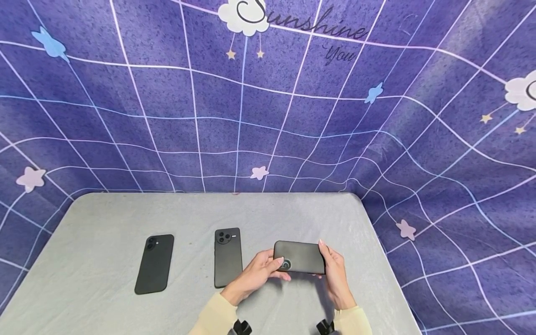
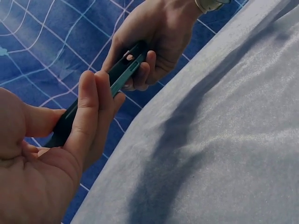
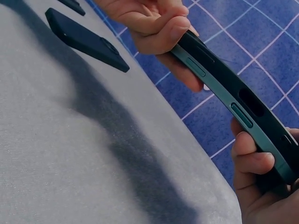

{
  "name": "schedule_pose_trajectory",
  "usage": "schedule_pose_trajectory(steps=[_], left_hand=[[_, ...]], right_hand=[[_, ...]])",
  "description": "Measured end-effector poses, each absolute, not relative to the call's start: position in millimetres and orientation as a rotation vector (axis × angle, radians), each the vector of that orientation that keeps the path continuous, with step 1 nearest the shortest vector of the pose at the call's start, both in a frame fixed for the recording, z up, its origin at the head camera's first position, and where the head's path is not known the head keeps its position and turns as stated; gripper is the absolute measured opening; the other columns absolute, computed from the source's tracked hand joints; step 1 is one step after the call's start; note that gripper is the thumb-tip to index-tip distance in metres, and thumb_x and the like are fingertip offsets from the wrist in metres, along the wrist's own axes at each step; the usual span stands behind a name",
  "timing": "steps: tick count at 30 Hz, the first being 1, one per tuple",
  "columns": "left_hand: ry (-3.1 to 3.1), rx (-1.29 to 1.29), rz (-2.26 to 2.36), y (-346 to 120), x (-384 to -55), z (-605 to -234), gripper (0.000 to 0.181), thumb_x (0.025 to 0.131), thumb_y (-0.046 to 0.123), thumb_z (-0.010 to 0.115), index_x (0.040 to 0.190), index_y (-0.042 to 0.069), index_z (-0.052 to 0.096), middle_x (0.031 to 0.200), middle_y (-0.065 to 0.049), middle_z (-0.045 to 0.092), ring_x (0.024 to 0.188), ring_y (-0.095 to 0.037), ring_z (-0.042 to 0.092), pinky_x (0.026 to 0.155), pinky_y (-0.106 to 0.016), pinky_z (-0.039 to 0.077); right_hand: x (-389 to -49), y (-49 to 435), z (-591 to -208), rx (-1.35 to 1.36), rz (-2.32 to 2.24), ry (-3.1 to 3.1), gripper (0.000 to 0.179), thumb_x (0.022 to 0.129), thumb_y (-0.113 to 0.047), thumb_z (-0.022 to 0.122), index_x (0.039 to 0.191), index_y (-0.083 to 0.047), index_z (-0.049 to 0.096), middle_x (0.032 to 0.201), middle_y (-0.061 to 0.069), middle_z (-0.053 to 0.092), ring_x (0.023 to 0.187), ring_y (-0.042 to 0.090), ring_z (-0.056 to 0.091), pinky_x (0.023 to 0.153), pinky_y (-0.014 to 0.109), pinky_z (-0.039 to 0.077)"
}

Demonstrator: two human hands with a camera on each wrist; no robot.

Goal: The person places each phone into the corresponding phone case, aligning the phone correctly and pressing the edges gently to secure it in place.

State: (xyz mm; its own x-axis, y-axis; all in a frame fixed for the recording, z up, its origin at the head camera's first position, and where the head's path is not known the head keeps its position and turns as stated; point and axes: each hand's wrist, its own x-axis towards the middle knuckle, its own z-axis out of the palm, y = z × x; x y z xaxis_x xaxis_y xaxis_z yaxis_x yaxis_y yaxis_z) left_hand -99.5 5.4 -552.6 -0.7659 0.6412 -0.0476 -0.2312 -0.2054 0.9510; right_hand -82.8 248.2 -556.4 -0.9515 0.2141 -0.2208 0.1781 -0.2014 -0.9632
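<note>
Both hands hold a phone (image 1: 303, 257) sideways above the table, its back and round camera ring facing up in the head view. My left hand (image 1: 255, 273) pinches the camera end, thumb lying beside the ring. The other end is gripped by my right hand (image 1: 336, 277), thumb at the upper corner. In the right wrist view the phone's green side (image 3: 222, 95) with its buttons is exposed. A black case (image 3: 252, 100) with slot-like cutouts stands along that side, its wall off the buttons. Green and black edges also show in the left wrist view.
Two dark phones lie back up on the grey-covered table (image 1: 293, 214): one (image 1: 228, 260) just left of my left hand, another (image 1: 155, 265) farther left. A purple-blue curtain (image 1: 209, 116) with grid lines and stars hangs behind and to the right.
</note>
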Motion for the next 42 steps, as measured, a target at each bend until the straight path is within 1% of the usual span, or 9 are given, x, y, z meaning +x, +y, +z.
schedule_pose_trajectory(steps=[6,11,15,18,23,27,34,39,42], left_hand=[[1.416,0.526,2.024,6.1,-101.0,-552.8,0.039,0.116,0.007,0.045,0.148,-0.015,0.045,0.140,-0.030,0.062,0.105,-0.043,0.075,0.101,-0.040,0.060],[1.400,0.533,2.019,6.1,-101.6,-551.0,0.039,0.115,0.004,0.044,0.148,-0.015,0.045,0.141,-0.031,0.061,0.104,-0.039,0.077,0.104,-0.039,0.059],[1.420,0.507,2.022,7.1,-101.4,-549.9,0.038,0.115,0.004,0.046,0.148,-0.014,0.047,0.138,-0.028,0.063,0.106,-0.045,0.075,0.104,-0.039,0.059],[1.433,0.485,2.029,7.7,-100.8,-549.7,0.037,0.115,0.005,0.047,0.147,-0.014,0.047,0.137,-0.027,0.064,0.108,-0.054,0.072,0.104,-0.038,0.059],[1.453,0.470,2.041,9.6,-100.5,-549.1,0.040,0.115,0.011,0.049,0.147,-0.013,0.047,0.134,-0.026,0.068,0.109,-0.060,0.068,0.101,-0.034,0.060],[1.485,0.445,2.048,10.5,-101.0,-547.1,0.040,0.115,0.016,0.053,0.145,-0.011,0.051,0.125,-0.025,0.072,0.108,-0.061,0.067,0.099,-0.031,0.060],[1.503,0.471,2.057,9.3,-102.4,-545.0,0.041,0.115,0.016,0.052,0.144,-0.013,0.050,0.121,-0.040,0.068,0.106,-0.064,0.066,0.097,-0.034,0.062],[1.501,0.488,2.067,8.7,-102.6,-543.7,0.040,0.115,0.015,0.052,0.144,-0.014,0.050,0.121,-0.040,0.069,0.105,-0.060,0.069,0.097,-0.036,0.062],[1.499,0.486,2.072,8.6,-102.8,-542.6,0.040,0.115,0.015,0.052,0.144,-0.012,0.051,0.121,-0.038,0.070,0.104,-0.061,0.068,0.096,-0.037,0.063]], right_hand=[[-82.3,248.3,-557.1,-0.509,2.398,-1.949,0.038,0.112,-0.039,0.060,0.093,-0.008,0.070,0.068,0.000,0.069,0.050,0.009,0.058,0.042,0.020,0.040],[-82.3,248.6,-556.7,-0.516,2.402,-1.942,0.038,0.112,-0.039,0.060,0.092,-0.009,0.070,0.068,-0.001,0.069,0.050,0.009,0.058,0.042,0.020,0.040],[-82.9,249.1,-555.7,-0.508,2.375,-1.960,0.038,0.112,-0.040,0.060,0.092,-0.009,0.070,0.067,-0.001,0.068,0.050,0.009,0.058,0.042,0.021,0.041],[-83.5,249.5,-554.8,-0.479,2.365,-1.969,0.038,0.112,-0.040,0.060,0.092,-0.009,0.070,0.068,-0.001,0.068,0.050,0.008,0.058,0.042,0.020,0.041],[-83.8,250.5,-553.5,-0.461,2.370,-1.961,0.038,0.113,-0.039,0.058,0.090,-0.010,0.070,0.067,-0.002,0.067,0.049,0.009,0.057,0.042,0.020,0.039],[-85.0,251.0,-552.4,-0.467,2.383,-1.952,0.038,0.113,-0.038,0.058,0.090,-0.009,0.069,0.066,-0.001,0.066,0.048,0.011,0.056,0.042,0.020,0.039],[-88.3,250.3,-550.4,-0.479,2.409,-1.945,0.037,0.113,-0.038,0.059,0.092,-0.009,0.070,0.067,-0.001,0.067,0.049,0.010,0.057,0.042,0.020,0.039],[-90.5,249.8,-549.4,-0.485,2.422,-1.940,0.037,0.112,-0.039,0.059,0.090,-0.011,0.070,0.067,-0.002,0.067,0.050,0.008,0.057,0.042,0.020,0.039],[-91.6,249.6,-548.7,-0.483,2.428,-1.933,0.037,0.112,-0.038,0.059,0.089,-0.012,0.069,0.067,-0.002,0.066,0.050,0.008,0.057,0.042,0.020,0.039]])
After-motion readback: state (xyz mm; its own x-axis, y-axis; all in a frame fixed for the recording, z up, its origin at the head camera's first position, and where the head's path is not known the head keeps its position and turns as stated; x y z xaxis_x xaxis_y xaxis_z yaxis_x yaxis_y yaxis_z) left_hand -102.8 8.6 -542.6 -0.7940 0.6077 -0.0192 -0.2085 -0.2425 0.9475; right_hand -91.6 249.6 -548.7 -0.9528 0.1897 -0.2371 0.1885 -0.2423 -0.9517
